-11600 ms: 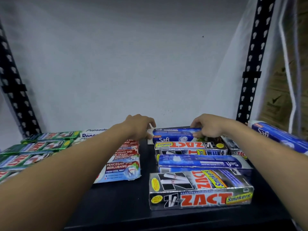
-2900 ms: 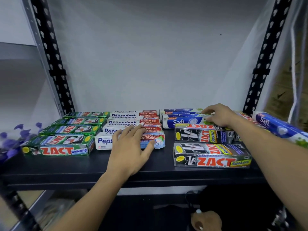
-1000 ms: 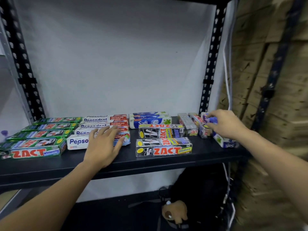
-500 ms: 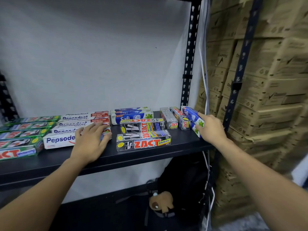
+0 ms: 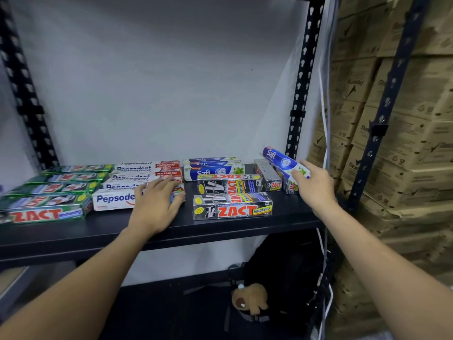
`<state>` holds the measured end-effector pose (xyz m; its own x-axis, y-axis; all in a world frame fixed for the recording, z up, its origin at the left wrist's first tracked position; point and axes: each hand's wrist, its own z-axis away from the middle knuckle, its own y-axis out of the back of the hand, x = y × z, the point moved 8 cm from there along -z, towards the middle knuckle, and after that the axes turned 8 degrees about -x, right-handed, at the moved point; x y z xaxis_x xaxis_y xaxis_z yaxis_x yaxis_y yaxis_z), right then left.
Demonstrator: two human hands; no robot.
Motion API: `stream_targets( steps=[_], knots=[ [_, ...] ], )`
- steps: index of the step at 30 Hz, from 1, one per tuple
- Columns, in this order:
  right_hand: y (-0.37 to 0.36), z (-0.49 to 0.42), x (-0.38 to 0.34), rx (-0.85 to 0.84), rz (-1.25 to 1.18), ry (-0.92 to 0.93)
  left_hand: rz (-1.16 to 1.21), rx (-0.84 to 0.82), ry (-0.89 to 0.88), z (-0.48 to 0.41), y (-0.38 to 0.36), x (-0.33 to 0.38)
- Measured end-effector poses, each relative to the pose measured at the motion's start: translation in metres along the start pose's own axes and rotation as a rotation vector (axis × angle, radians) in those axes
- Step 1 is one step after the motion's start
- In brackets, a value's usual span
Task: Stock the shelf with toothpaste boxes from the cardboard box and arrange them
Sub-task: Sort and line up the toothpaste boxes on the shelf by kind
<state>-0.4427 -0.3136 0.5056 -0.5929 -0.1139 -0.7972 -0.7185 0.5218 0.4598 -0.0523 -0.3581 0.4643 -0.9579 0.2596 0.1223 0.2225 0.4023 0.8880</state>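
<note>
A white wall [image 5: 159, 82] is behind the black post [image 5: 303, 77]. Right of the post, brown boxes [image 5: 416, 148] are piled high.

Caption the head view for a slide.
Right hand holds a tilted Safi box at the shelf's right end; left hand rests flat on the front Pepsodent box.

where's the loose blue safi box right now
Head view: the blue Safi box is at the right end of the shelf, gripped by the right hand and tilted up above the end-on ZACT boxes, near the black upright.
</note>
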Motion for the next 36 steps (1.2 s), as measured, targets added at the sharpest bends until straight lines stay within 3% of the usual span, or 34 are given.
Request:
stream_targets(
  steps=[6,11,16,21,25,30,36],
  knots=[
    [-0.047,0.033,-0.058,-0.185,-0.055,0.222,0.067,0.102,-0.003,0.007,0.013,0.002],
    [-0.076,0.073,-0.075,-0.42,0.199,0.487,0.145,0.214,-0.081,0.02,0.029,0.013],
    [-0.063,0.064,-0.075,-0.475,0.319,0.508,0.329,0.281,-0.138,0.039,0.042,0.031],
    [-0.062,0.057,-0.078,-0.553,0.365,0.52,0.485,0.127,-0.004,0.031,0.035,0.042],
    [-0.061,0.057,-0.07,-0.591,0.411,0.479,0.602,-0.032,0.0,0.024,0.027,0.049],
    [-0.055,0.058,-0.052,-0.504,0.38,0.442,0.678,-0.119,0.032,0.023,0.024,0.049],
    [-0.048,0.06,-0.057,-0.436,0.283,0.47,0.984,-0.163,0.155,0.016,0.018,0.046]
  ],
)
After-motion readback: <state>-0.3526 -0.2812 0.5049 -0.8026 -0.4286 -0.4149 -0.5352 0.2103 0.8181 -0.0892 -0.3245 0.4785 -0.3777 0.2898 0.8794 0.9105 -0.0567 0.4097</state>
